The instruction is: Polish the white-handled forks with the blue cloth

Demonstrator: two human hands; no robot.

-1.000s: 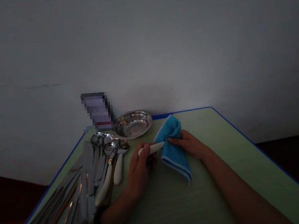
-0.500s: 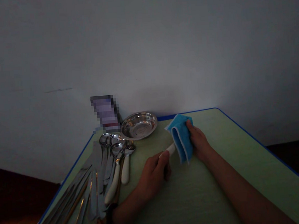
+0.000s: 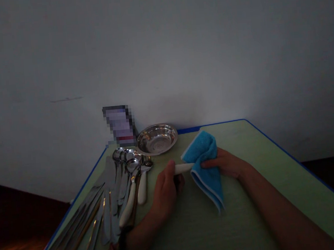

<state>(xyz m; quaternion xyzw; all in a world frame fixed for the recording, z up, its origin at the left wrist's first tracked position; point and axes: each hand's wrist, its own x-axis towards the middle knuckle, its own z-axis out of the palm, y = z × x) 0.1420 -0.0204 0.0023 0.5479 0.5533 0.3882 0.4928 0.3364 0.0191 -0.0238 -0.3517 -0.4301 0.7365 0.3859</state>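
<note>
My left hand (image 3: 164,188) is closed around the white handle (image 3: 184,168) of a piece of cutlery, held level above the table. The far end of this piece is hidden in a blue cloth (image 3: 202,147) with a pale edge, so its kind does not show. My right hand (image 3: 230,164) pinches the cloth around that hidden end, thumb on the near side. One flap of the cloth hangs down below the fingers. Left of my left hand lie several spoons (image 3: 133,165), some with white handles (image 3: 142,188).
A shiny metal bowl (image 3: 158,140) stands at the table's back edge. Beside it a blurred phone-like device (image 3: 122,125) leans near the wall. Several knives and other long cutlery (image 3: 77,228) cover the left side of the green table (image 3: 274,162), which has a blue rim.
My right hand has moved slightly down and turned, folding the cloth over the utensil's end. The white handle has swung from slanted to nearly level, and my left hand has shifted slightly left.
</note>
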